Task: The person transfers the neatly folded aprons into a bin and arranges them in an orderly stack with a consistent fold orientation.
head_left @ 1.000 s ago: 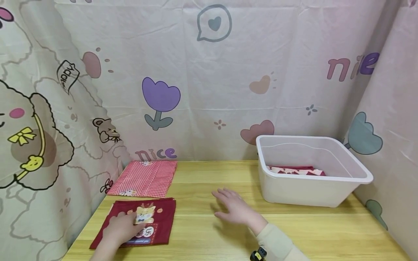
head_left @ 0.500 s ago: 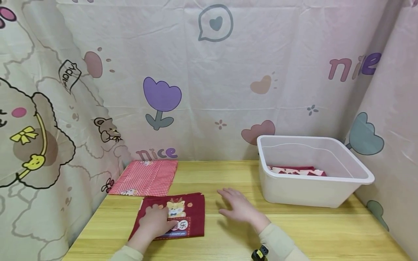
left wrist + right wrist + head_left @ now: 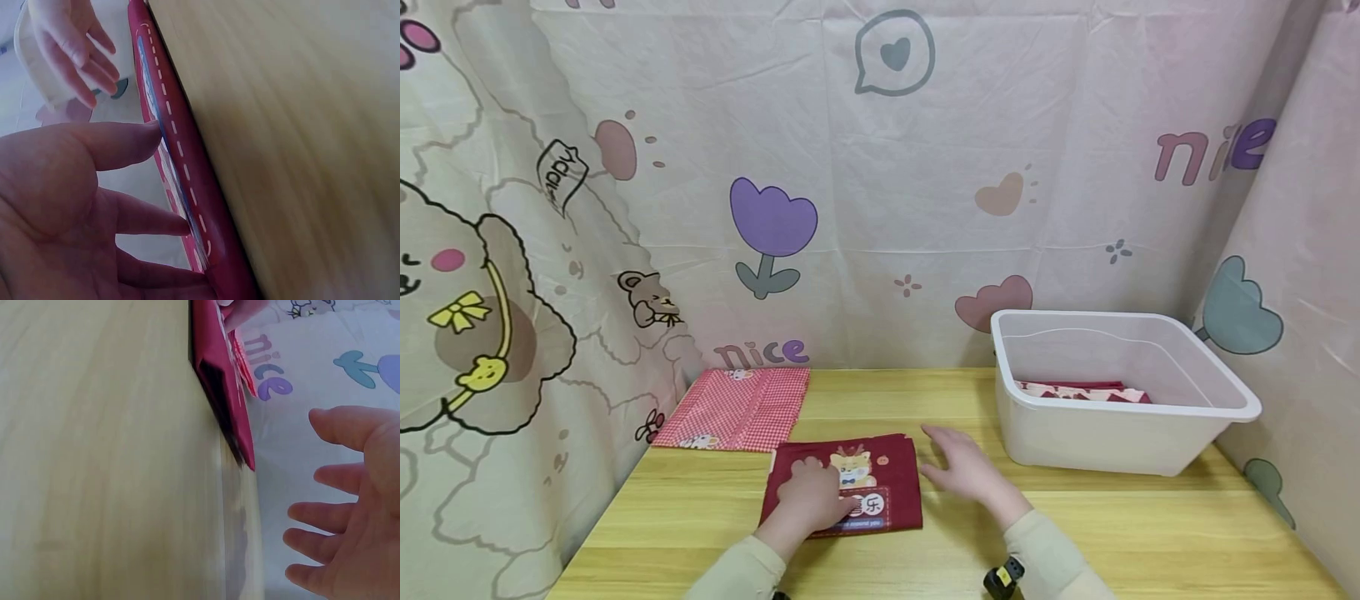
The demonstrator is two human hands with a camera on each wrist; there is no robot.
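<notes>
A folded dark red cloth [image 3: 902, 479], printed with a cartoon animal and lettering, lies on the wooden table. My left hand [image 3: 808, 498] rests on its left part, with fingertips and thumb [image 3: 134, 144] pressing its printed top. In the right wrist view, folded layers show at the near edge of the dark red cloth [image 3: 215, 369]. Just past the cloth's right edge is my right hand [image 3: 966, 468], fingers spread and holding nothing. That same right hand [image 3: 356, 512] appears palm-side in its own wrist view, apart from the cloth.
A white plastic tub [image 3: 1097, 437] stands at the back right with folded red-and-white cloth [image 3: 1078, 393] inside. At the back left lies a folded pink checked cloth [image 3: 741, 412]. Printed curtains [image 3: 880, 200] close off the back and both sides of the wooden table [image 3: 1120, 533].
Under my left hand, the dark red cloth has slid from the table's left side toward the middle. My right hand has shifted slightly right and stays spread.
</notes>
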